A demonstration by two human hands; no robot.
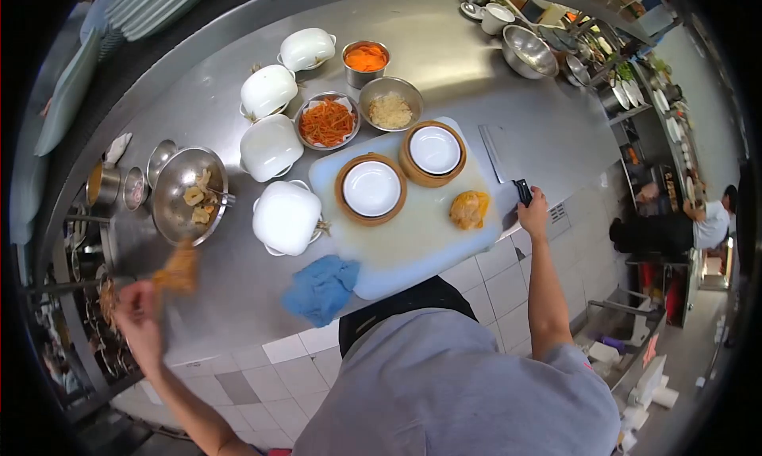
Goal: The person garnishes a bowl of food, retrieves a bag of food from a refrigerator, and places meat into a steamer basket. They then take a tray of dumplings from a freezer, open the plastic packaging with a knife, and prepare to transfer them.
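The orange piece was in the left hand, blurred, fingers together on it, on the near side of the metal bowl; the right hand was closed round the handle of the cleaver, whose long axis ran forward and slightly left, beside the cutting board; on that board lay the yellow piece, nearer the right hand.

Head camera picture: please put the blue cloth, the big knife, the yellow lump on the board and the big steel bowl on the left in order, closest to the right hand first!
From the right hand:
1. Big knife: handle at the hand.
2. Yellow lump: right part of the board.
3. Blue cloth: board's lower left.
4. Big steel bowl: far left.
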